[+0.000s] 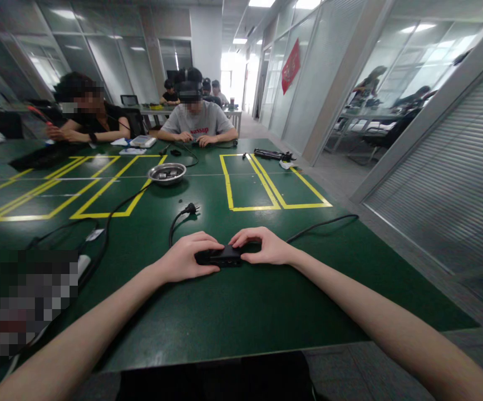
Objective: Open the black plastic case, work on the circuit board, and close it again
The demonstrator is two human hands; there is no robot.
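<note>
Just above the green table, or resting on it, is a black power adapter (226, 255), a flat box with a cord leading off on each side. My left hand (189, 256) grips its left end, thumb along the near side and fingers over the top. At the right end, my right hand (262, 245) is curled with fingers on top and thumb at the near corner. Beyond my left hand lies the black mains plug (190, 209), prongs pointing right. A thin black cable (323, 224) runs from behind my right hand toward the table's right edge.
A metal bowl (167, 174) holding small metal parts stands farther back. Yellow tape (254, 209) marks rectangles on the green table (208, 323). A black tripod-like item (272, 155) lies at the far right. Two people sit across the table. A blurred-out item and cables lie at left.
</note>
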